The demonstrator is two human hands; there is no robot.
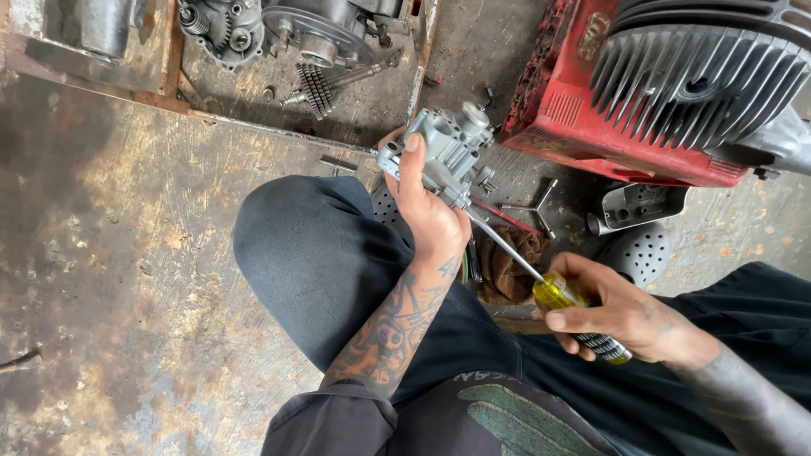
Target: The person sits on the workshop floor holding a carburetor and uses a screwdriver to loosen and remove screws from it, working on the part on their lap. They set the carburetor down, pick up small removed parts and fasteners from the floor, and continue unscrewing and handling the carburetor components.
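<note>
Workshop floor (127, 253) | left hand (431, 215) grips carburetor (443, 148) | right hand (625, 317) drives screwdriver (541, 274)

No packages, signs or screens show anywhere in the view. The one marking close to a label is an embossed emblem (593, 24) moulded into the top face of the red engine housing (591, 127) at the upper right: a small oval-like raised badge, the same red as the casing around it, worn and grimy, just left of the dark cooling fins (701, 76). A second piece of printing sits at the bottom centre, on the front of the person's dark shirt (473, 418): pale lettering arched over a green, leaf-like graphic (524, 422), partly cut off by the frame's lower edge
</note>
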